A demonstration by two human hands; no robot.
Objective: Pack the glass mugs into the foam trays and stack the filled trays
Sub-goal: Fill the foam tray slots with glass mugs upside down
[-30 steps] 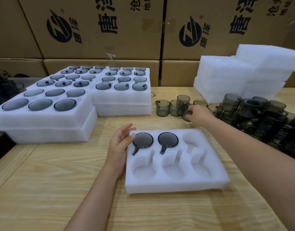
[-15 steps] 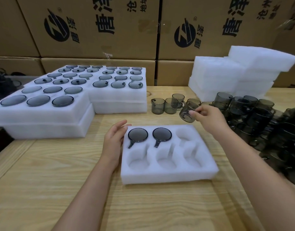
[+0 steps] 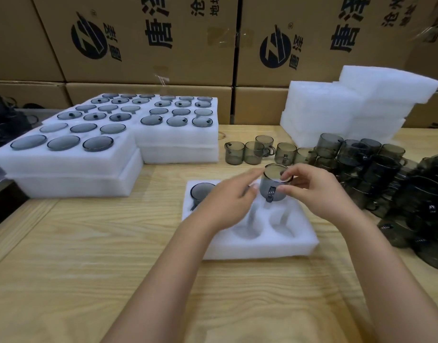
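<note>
**Mug held above tray, far-right pocket**

Mug (image 3: 275,186): smoked glass, upright, handle facing the person. It is held above the far-right pocket of the tray (image 3: 262,246), its base low over the foam; whether it touches the foam cannot be told.

Right hand (image 3: 319,194): thumb and fingers curl round the rim and right wall of the mug and grip it.

Left hand (image 3: 228,204): blurred, over the tray's middle, fingers extended toward the mug's left wall. Contact with the glass cannot be confirmed.

Tray: white foam, flat on the table (image 3: 89,256), directly in front of the person. A seated mug (image 3: 202,190) fills the far-left pocket. The near pockets that show are open. The far-middle pocket is hidden behind the left hand.

Surroundings:
- Filled trays (image 3: 72,164) stand in two-layer stacks at the table's left.
- Loose mugs (image 3: 252,152) stand upright just beyond the tray.
- A pile (image 3: 386,174) of mugs lies at the right.
- A foam stack (image 3: 336,107) sits at the far right, against cartons (image 3: 151,38).
</note>
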